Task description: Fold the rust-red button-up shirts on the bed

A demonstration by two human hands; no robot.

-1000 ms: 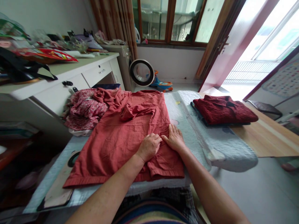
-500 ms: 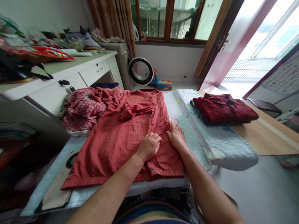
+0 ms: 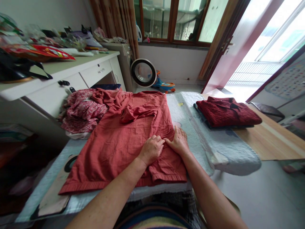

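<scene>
On pale cloth (image 3: 184, 111), red garment (image 3: 124, 143) lengthwise away, hem (image 3: 83, 187) nearest; left hand (image 3: 152, 149) curled, grip unclear; right hand (image 3: 178, 140) spread.

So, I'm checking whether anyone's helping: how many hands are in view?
2: the left hand on the red shirt, and the right hand at its right edge.

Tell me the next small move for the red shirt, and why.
Probably smooth the red shirt outward with the right hand: creases show near it, and that hand lies open along the shirt's side. The left hand rests curled on the shirt, so it could steady it.
</scene>
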